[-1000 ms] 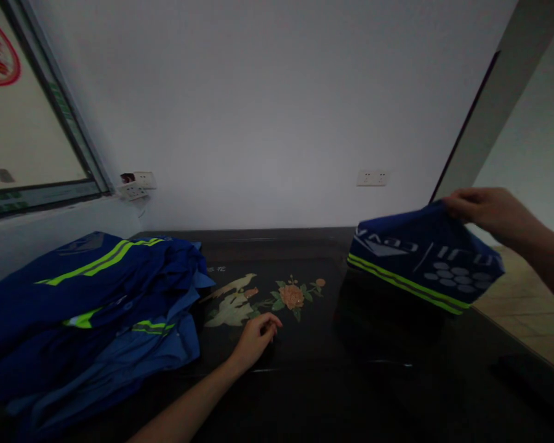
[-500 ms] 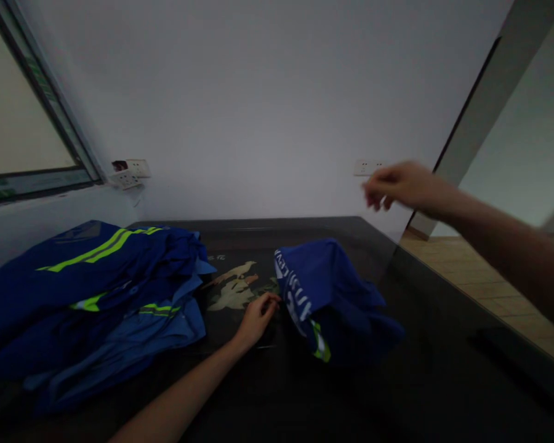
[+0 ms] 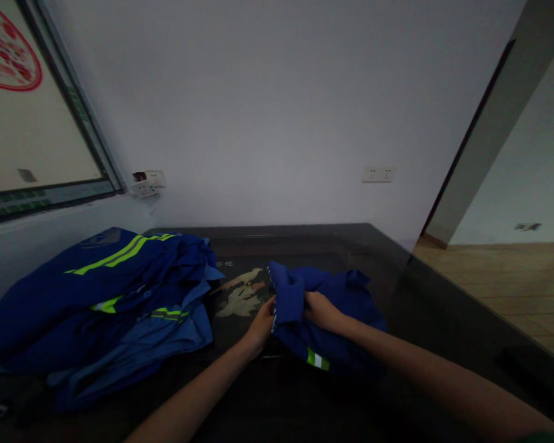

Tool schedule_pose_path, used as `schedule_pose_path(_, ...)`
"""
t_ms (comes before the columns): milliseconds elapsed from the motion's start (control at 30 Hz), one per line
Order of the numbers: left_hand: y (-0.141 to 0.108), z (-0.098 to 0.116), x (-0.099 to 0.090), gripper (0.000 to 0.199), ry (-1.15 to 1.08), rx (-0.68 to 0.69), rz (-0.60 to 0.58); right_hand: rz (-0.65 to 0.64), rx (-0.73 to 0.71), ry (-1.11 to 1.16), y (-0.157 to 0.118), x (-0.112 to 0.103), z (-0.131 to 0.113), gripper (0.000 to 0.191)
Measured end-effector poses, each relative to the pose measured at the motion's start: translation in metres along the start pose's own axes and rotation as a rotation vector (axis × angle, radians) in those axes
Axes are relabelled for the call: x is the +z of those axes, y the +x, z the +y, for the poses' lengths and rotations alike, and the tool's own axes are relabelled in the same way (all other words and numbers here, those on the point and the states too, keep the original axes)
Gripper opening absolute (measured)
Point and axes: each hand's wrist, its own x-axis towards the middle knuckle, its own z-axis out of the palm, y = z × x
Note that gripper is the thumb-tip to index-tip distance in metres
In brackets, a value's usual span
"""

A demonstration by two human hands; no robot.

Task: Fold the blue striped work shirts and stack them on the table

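Between left grip [image 3: 263,321] and right grip [image 3: 322,311], blue garment [image 3: 298,335] bunches up.

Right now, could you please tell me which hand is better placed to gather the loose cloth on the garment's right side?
Probably the right hand: it is on the blue garment, beside the loose cloth; the left hand is at the garment's left edge, farther away.

A dark worktop [image 3: 425,332] is standing against a dimly lit wall [image 3: 268,123]. A window [image 3: 50,135] is filling the upper left, tan flooring [image 3: 498,267] showing at right.
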Motion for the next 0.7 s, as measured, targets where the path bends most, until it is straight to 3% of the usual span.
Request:
schedule_pose_path(100,-0.005,0.005,0.003,0.029,-0.064,-0.024,0.049,0.051,0.024,-0.003,0.006,0.011,-0.003,0.027)
schedule_pose_path(200,-0.010,0.008,0.001,0.027,-0.017,-0.015,0.074,0.056,0.006,0.032,0.010,-0.003,-0.004,0.022)
schedule_pose_path(333,-0.002,0.010,-0.004,0.027,0.069,0.080,0.073,0.108,-0.002,0.022,0.009,-0.053,-0.008,0.016)
schedule_pose_path(433,0.014,0.034,-0.017,0.029,0.267,0.211,0.110,0.236,-0.011,-0.010,0.005,-0.112,-0.015,0.011)
schedule_pose_path(533,0.034,0.093,-0.041,0.031,0.505,0.353,-0.014,0.477,-0.070,-0.089,-0.002,-0.180,-0.026,0.014)
schedule_pose_path(633,0.049,0.183,-0.066,0.032,0.814,0.375,-0.302,0.712,-0.134,-0.109,-0.012,-0.235,-0.043,0.012)
schedule_pose_path(700,0.052,0.243,-0.077,0.031,0.994,0.489,-0.337,0.848,-0.164,-0.107,-0.019,-0.255,-0.054,0.009)
